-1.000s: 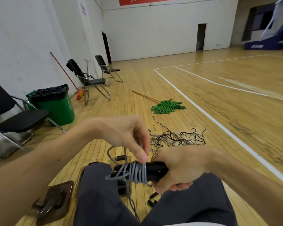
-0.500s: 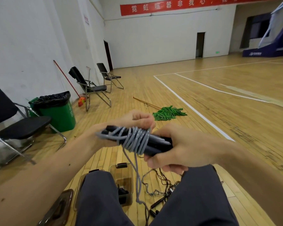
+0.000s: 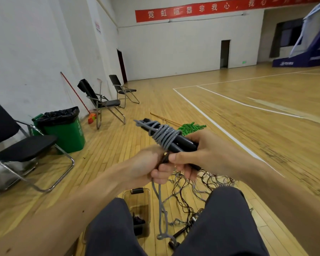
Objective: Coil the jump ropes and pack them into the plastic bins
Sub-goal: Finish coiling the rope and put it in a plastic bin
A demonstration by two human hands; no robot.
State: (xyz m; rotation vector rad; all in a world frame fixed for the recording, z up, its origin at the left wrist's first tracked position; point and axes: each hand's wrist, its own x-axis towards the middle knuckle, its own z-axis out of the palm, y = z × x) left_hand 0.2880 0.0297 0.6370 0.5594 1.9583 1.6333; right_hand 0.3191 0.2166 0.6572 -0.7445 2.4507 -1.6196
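Note:
My right hand (image 3: 201,154) grips the black handles of a jump rope (image 3: 181,143), held up in front of me. Grey rope (image 3: 164,135) is wound in several turns round those handles. My left hand (image 3: 148,167) is curled round the loose grey strand just below the handles, and the rest of that strand hangs down between my knees to the floor. A clear plastic bin (image 3: 139,200) stands on the floor between my legs with a dark coiled rope inside. A tangle of loose ropes (image 3: 198,183) lies on the floor beyond my right knee.
A green waste bin (image 3: 63,130) and black folding chairs (image 3: 18,146) line the left wall. A green mop (image 3: 190,127) lies on the wooden floor ahead. White court lines run to the right.
Both hands have shifted right and slightly down with the wound handles. My left hand has dropped from the top of the handles to below them, gripping the hanging strand.

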